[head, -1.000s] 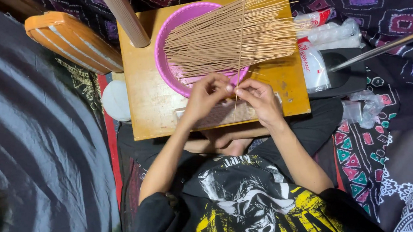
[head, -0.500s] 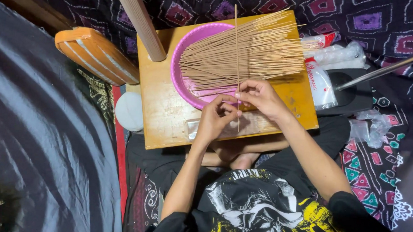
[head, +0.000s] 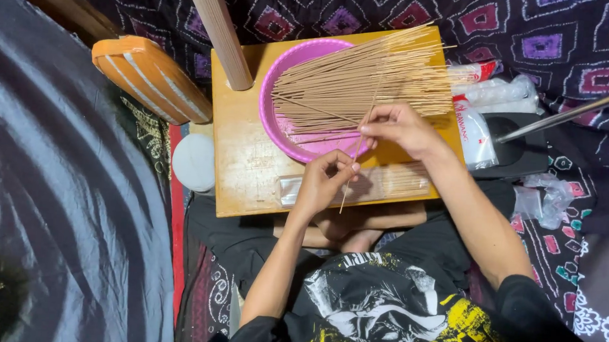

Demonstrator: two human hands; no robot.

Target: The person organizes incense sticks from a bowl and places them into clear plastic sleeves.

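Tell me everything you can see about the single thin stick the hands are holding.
The single stick is a thin, pale tan sliver, apparently bamboo. It stands nearly upright in the picture, slightly slanted, over the wooden board and the rim of the pink bowl. The right hand pinches its upper part; the left hand pinches lower down.

A home workspace set up on the floor: a person sits cross-legged on patterned purple-and-black cloth [head: 538, 37], a low wooden table [head: 248, 167] across the lap. A pink plastic basin [head: 279, 127] heaped with thin bamboo sticks [head: 366, 76], plastic bags [head: 499, 95] and grey bedding [head: 56, 198] alongside suggest cottage handwork.
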